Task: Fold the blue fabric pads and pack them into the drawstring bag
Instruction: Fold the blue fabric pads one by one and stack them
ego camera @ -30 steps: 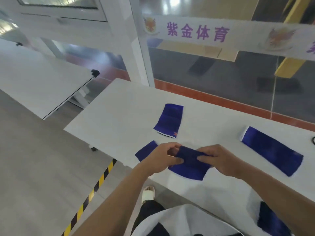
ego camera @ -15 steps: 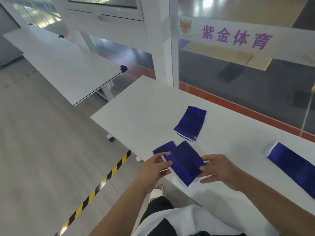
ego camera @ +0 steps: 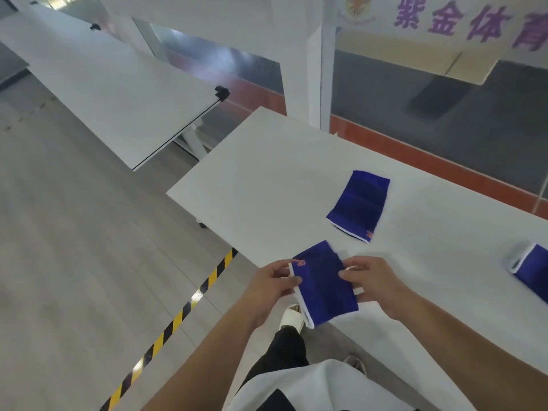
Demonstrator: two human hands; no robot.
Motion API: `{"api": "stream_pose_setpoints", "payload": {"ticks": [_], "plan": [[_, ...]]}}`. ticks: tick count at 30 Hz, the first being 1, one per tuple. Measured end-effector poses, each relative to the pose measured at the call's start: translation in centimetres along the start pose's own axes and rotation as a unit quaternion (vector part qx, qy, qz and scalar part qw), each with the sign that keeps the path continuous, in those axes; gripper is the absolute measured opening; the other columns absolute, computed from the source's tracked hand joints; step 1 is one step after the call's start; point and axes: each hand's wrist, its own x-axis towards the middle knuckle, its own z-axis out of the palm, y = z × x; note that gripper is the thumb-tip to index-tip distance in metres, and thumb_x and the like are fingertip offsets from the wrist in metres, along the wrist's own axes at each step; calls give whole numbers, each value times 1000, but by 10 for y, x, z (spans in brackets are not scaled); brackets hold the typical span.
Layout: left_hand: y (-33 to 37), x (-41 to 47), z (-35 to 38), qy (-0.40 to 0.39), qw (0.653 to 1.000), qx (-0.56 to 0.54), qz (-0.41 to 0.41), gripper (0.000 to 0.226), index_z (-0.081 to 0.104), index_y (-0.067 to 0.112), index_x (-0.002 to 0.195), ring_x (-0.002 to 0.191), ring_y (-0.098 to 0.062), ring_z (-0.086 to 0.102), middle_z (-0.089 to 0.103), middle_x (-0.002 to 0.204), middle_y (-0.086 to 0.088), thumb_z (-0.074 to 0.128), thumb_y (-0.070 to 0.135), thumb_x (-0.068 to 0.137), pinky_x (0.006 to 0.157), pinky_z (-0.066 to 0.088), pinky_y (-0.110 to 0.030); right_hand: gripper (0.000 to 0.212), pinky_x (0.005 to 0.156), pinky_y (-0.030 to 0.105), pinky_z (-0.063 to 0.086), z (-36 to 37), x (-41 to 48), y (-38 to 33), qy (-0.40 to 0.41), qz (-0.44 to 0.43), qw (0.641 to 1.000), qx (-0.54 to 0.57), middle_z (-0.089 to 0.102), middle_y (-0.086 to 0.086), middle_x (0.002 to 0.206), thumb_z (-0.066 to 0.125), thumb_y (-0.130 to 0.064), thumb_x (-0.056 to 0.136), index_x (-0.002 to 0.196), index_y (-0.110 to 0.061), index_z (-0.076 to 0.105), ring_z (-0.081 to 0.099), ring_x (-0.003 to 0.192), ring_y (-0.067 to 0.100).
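Note:
A folded blue fabric pad point(ego camera: 324, 284) with a white edge sits at the near edge of the white table point(ego camera: 267, 179), partly overhanging it. My left hand point(ego camera: 271, 287) pinches its left edge. My right hand point(ego camera: 372, 281) holds its right side, thumb on top. A second folded blue pad point(ego camera: 360, 204) lies flat further back on the table. A third blue pad point(ego camera: 533, 271) with a white end lies at the right edge of the view, cut off. No drawstring bag is in view.
A second white table point(ego camera: 112, 93) stands to the left across a gap. Yellow-black hazard tape point(ego camera: 178, 318) runs along the grey floor. A glass wall with a white post point(ego camera: 321, 69) rises behind the table. My feet show below the table edge.
The pad has gone from a bunched fold between my hands to a flat folded rectangle held at both sides. The view has swung left, pushing the right-hand pad toward the edge.

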Motion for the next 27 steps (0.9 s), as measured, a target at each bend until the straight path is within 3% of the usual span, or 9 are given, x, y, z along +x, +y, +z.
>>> {"api": "stream_pose_setpoints", "payload": {"ticks": [2, 6, 10, 15, 17, 20, 24, 27], "plan": [[5, 9, -4, 11, 1000, -26, -2, 27, 63, 20, 123, 110, -24, 70, 73, 117, -6, 65, 20, 96, 98, 56, -45, 16, 74, 47, 62, 9, 7, -5, 26, 4, 999, 32, 71, 20, 106, 65, 1, 91, 106, -5, 67, 71, 85, 31], [14, 23, -9, -6, 998, -48, -31, 24, 59, 27, 122, 102, -22, 72, 73, 114, -6, 62, 25, 98, 74, 60, -36, 21, 76, 48, 62, 24, 14, -12, 66, 27, 990, 119, 70, 18, 110, 59, 8, 92, 108, -7, 62, 71, 93, 35], [26, 44, -20, -15, 999, 20, -26, 24, 61, 30, 119, 107, -21, 68, 69, 120, -1, 65, 23, 96, 77, 60, -34, 45, 72, 49, 63, 36, 15, -12, 56, 26, 995, 76, 64, 11, 111, 55, 16, 90, 118, -20, 53, 68, 100, 36], [46, 69, -30, -62, 991, 112, -31, 23, 61, 24, 115, 106, -14, 65, 67, 116, 5, 68, 22, 93, 86, 61, -39, 13, 68, 46, 64, 40, 21, -20, 128, 24, 988, 82, 70, 18, 102, 59, -5, 97, 98, -14, 67, 71, 90, 34], [50, 79, -31, -76, 984, 157, -35, 20, 60, 24, 112, 106, -15, 65, 67, 114, 6, 69, 24, 93, 88, 59, -40, 14, 69, 48, 64, 41, 25, -20, 158, 25, 982, 96, 72, 20, 99, 60, -3, 96, 93, -12, 70, 70, 88, 36], [56, 94, -29, -94, 976, 195, -30, 17, 61, 21, 108, 106, -19, 66, 70, 111, 3, 68, 20, 94, 92, 59, -44, 13, 60, 41, 63, 41, 29, -19, 200, 32, 973, 109, 71, 21, 94, 62, 3, 93, 97, -6, 70, 67, 78, 31], [66, 111, -24, -126, 963, 240, -5, 26, 58, 24, 114, 104, -21, 68, 67, 116, -4, 68, 15, 92, 77, 58, -32, 18, 60, 41, 63, 42, 37, -11, 239, 65, 965, 88, 71, 22, 92, 66, 3, 88, 102, -7, 68, 67, 74, 30], [69, 122, -18, -152, 948, 278, -2, 30, 57, 25, 115, 98, -23, 70, 67, 113, -5, 67, 12, 91, 76, 59, -38, 8, 67, 49, 63, 45, 43, -2, 264, 92, 957, 73, 71, 21, 89, 66, 2, 86, 90, -4, 69, 67, 72, 30]]}}
